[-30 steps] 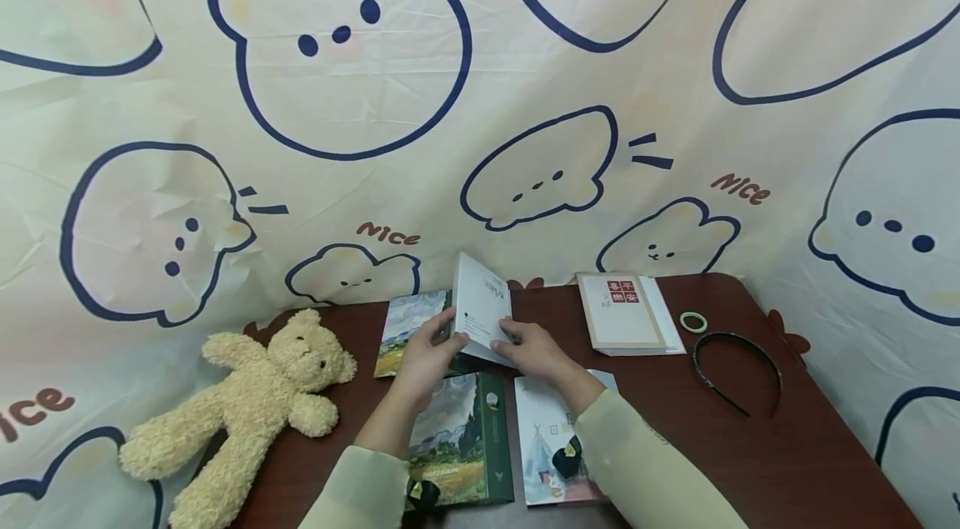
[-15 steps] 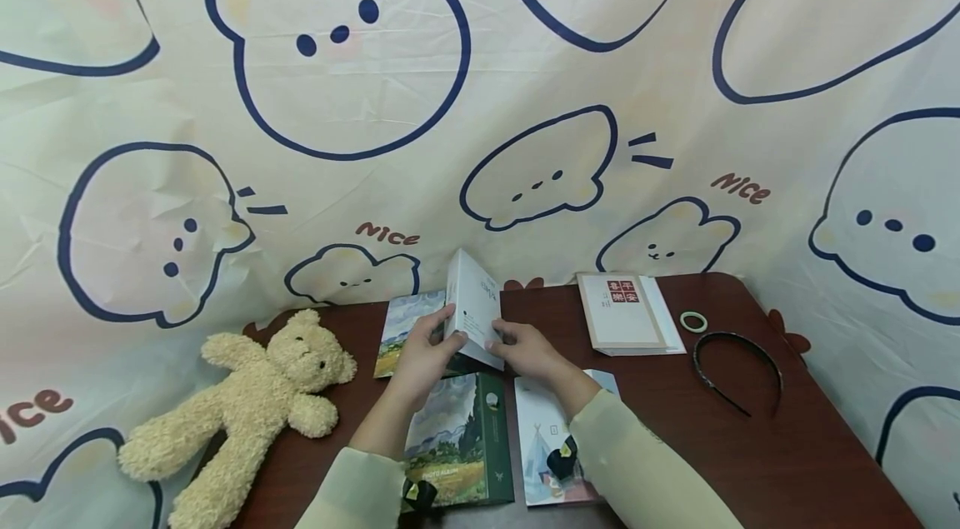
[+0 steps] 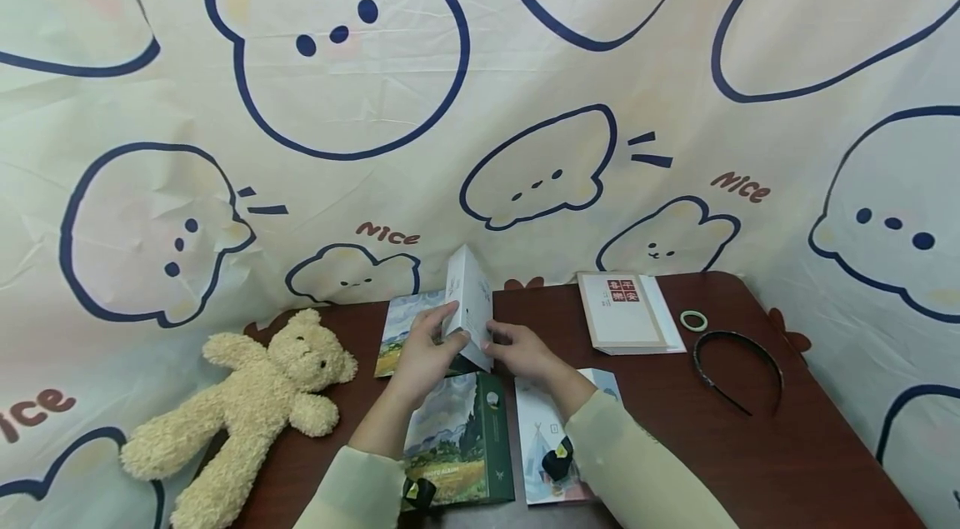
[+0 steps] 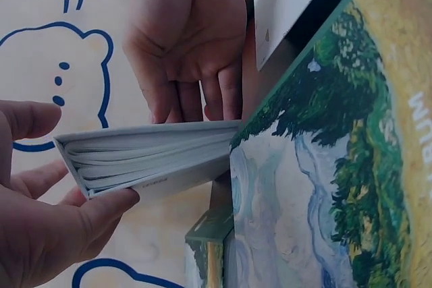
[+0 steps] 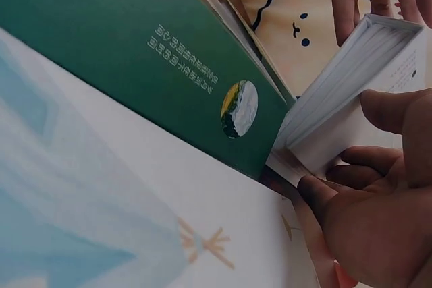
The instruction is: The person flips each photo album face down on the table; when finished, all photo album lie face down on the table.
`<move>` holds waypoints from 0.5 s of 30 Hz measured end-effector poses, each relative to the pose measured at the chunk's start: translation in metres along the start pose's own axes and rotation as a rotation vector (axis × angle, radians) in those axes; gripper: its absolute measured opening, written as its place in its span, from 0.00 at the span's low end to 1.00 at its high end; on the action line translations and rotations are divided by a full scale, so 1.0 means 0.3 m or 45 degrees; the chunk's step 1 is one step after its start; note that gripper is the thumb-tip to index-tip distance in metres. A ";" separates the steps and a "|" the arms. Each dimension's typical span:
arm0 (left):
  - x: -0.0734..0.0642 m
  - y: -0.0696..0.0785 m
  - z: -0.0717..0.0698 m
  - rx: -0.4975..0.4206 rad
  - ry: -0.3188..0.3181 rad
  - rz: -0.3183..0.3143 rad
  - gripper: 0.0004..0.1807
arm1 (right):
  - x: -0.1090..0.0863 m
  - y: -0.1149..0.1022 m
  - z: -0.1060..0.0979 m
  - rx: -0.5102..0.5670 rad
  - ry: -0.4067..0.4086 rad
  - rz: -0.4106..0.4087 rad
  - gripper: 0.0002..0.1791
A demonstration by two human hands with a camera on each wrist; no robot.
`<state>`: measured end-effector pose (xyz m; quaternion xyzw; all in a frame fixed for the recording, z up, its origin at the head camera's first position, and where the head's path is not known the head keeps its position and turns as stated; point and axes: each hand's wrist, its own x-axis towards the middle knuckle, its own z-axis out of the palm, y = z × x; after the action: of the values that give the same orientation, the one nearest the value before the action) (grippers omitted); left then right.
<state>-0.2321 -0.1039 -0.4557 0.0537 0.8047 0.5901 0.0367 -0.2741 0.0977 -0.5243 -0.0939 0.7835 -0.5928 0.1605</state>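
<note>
Mid-frame, the white hardcover book [image 3: 474,296], long axis steep, is pinched at either side by left hand [image 3: 424,351] and right hand [image 3: 527,352].

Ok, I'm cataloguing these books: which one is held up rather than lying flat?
The white book held between the left hand and the right hand; the others all lie flat.

White book [image 3: 477,296], on my distant feed turned more edge-on than a second ago, front narrower, side apparently wider, right hand [image 3: 527,351] slightly further left.
</note>
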 end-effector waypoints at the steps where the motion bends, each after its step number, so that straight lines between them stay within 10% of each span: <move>1: 0.001 0.001 0.000 0.010 0.003 0.001 0.31 | 0.001 0.000 0.002 0.010 -0.004 0.000 0.35; 15: 0.003 0.005 0.002 0.059 0.010 0.003 0.30 | -0.006 -0.006 0.010 0.030 0.008 -0.019 0.34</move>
<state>-0.2329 -0.1026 -0.4544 0.0531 0.8182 0.5716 0.0316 -0.2714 0.0951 -0.5231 -0.0961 0.7763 -0.6035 0.1548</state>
